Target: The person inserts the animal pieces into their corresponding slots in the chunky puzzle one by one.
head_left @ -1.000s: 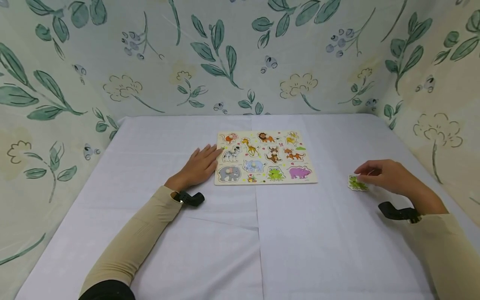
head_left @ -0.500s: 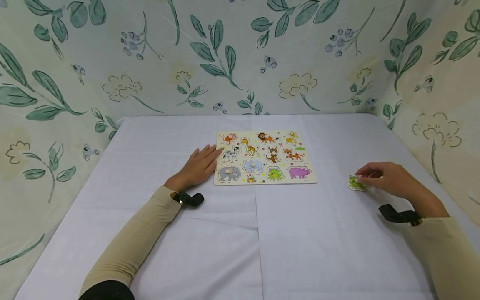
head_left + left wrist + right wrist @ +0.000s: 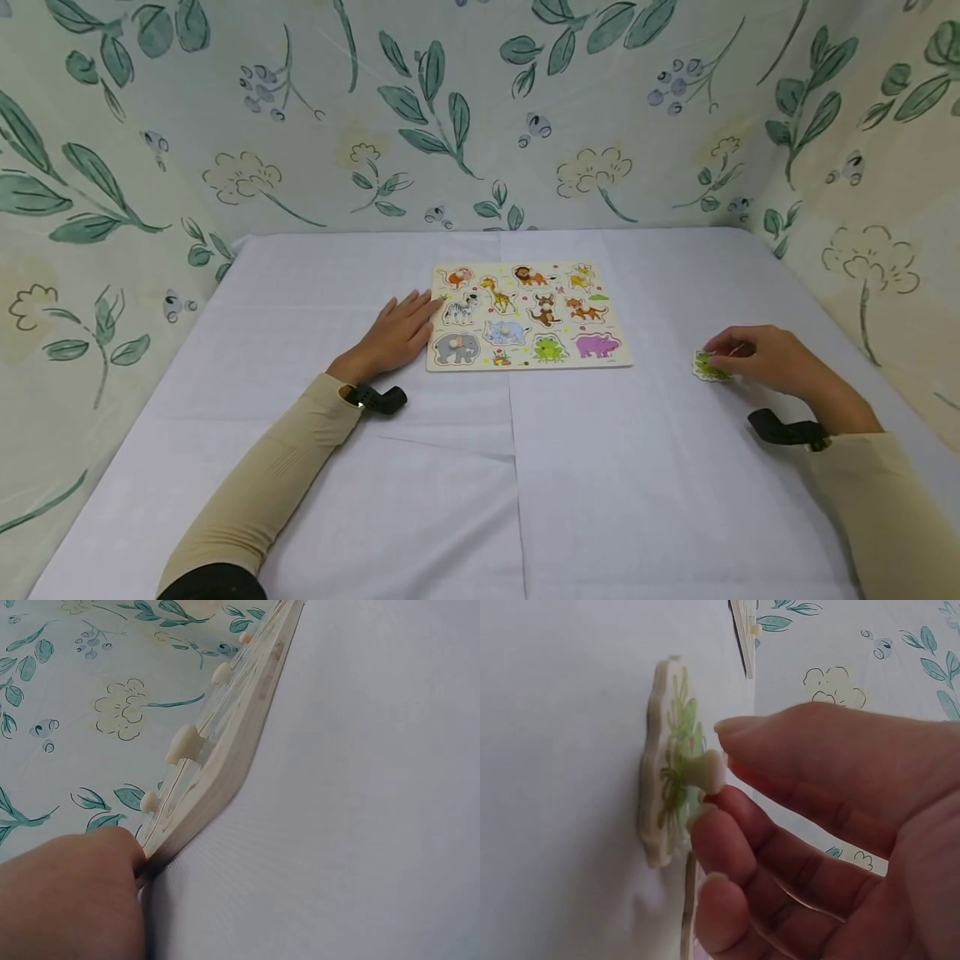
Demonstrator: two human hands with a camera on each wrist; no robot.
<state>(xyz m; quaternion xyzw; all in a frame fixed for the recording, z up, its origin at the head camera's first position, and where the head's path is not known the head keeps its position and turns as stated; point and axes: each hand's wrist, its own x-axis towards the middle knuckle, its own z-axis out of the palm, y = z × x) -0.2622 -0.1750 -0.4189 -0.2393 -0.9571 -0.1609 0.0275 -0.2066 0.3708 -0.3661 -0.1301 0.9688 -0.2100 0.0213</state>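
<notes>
On the white cloth to the right lies a small green frog puzzle piece (image 3: 707,368) with a pale knob (image 3: 706,772). My right hand (image 3: 776,360) is over it with curled fingers. In the right wrist view the fingertips (image 3: 718,834) are right at the knob, while the thumb tip shows just above it; whether they pinch it I cannot tell. My left hand (image 3: 393,333) lies flat, its fingertips on the left edge of the wooden animal puzzle board (image 3: 566,327). Seen edge-on in the left wrist view, the board has several knobs (image 3: 185,744) standing up.
A thin wooden edge (image 3: 688,907) with a pinkish face shows below the frog piece in the right wrist view. White cloth (image 3: 420,500) covers the table. Curtains (image 3: 480,117) with a leaf print hang along its back and sides.
My right hand drew back slightly to the right, then came in left again over the frog piece. The piece, the board and my left hand keep their places.
</notes>
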